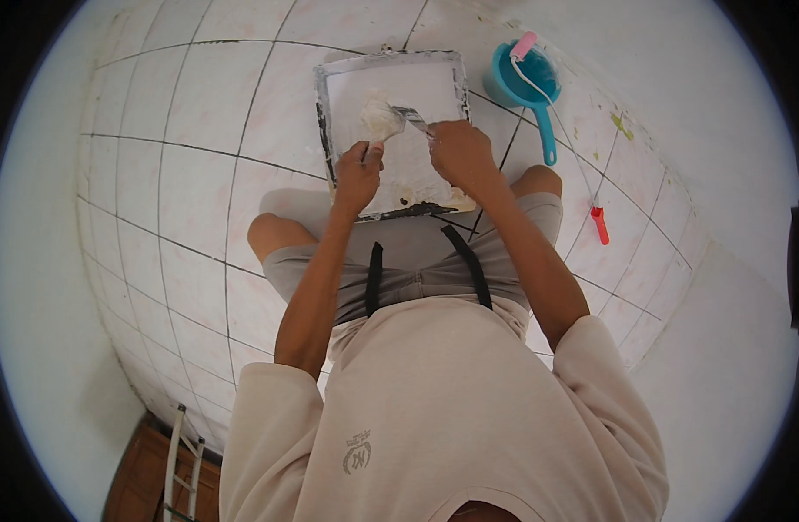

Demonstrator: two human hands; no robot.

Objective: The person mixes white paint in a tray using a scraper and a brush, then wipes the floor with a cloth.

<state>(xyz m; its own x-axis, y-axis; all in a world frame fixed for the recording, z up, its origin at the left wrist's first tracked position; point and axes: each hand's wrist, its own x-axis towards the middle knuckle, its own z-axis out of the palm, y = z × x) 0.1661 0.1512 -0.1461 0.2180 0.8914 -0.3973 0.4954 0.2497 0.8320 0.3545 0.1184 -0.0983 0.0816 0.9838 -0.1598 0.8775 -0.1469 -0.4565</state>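
Note:
A square tray point(325, 113) smeared with white putty lies on the tiled floor in front of my knees. My left hand point(357, 178) grips a flat tool loaded with a lump of white putty point(379, 117) over the tray's middle. My right hand point(460, 155) is closed on the handle of a metal scraper point(411, 116), whose blade touches that lump. Both hands hover over the near half of the tray.
A blue scoop-shaped pail with a long handle point(528, 83) stands right of the tray, holding a small roller with a pink sleeve point(524, 45) and red grip point(599, 224). White tiled floor point(190, 174) spreads left. White walls rise on both sides; a metal ladder point(180, 461) sits lower left.

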